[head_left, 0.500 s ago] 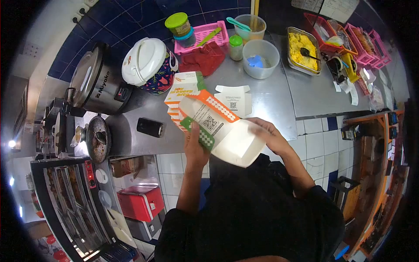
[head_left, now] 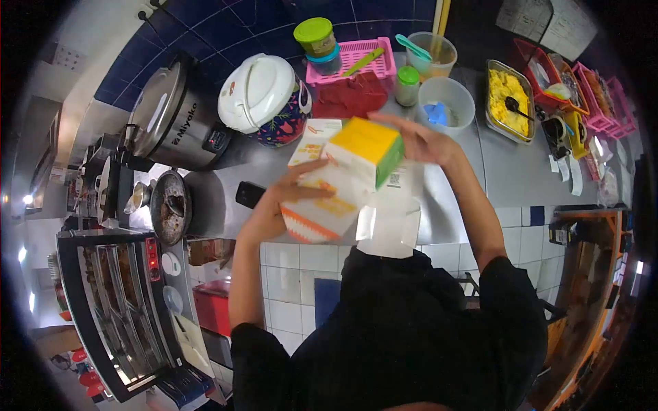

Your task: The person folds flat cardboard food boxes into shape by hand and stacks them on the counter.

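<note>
Centre: left hand gripping box, fingers spread; right hand at its upper right, grip unclear.

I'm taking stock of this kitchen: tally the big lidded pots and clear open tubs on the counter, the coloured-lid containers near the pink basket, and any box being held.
Big lidded pots: 2 (silver pot, white-lidded pot)
Clear open tubs: 2 (rear tub, front tub)
Coloured-lid containers: 3 (green-lidded tub, blue-lidded tub, green-lidded jar)
Held box: 1
Total: 8
</note>
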{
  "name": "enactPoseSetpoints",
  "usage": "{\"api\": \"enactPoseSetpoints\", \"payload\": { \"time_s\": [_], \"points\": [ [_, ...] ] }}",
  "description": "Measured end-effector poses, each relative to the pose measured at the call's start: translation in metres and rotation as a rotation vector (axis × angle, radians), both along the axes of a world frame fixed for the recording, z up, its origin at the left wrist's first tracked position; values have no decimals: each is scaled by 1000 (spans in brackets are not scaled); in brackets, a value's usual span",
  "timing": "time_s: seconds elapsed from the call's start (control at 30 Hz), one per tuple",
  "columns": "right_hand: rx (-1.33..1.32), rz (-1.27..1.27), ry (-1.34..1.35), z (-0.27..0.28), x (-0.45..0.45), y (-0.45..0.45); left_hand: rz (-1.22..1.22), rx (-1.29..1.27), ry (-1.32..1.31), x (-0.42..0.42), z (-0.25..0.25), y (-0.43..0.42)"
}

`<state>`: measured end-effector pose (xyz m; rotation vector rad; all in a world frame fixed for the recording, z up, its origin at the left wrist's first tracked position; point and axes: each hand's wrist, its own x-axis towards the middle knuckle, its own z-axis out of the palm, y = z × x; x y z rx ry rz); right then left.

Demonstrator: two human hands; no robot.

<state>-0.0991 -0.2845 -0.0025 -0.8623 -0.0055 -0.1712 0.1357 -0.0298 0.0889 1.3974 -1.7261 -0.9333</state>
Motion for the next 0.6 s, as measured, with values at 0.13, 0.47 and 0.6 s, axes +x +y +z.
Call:
{"api": "enactPoseSetpoints", "payload": {
  "time_s": [0.13,0.47,0.6],
  "points": [
    [-561,-370,441,21,98,-48,45,-94,-250,54,-16,-63],
    [-646,-136,749,-117,200,-89,109,86,-243,125,-109,-101],
    [-716,96,817,-104,207,-71,68,221,-138,111,-88,-84]
  ]
}}
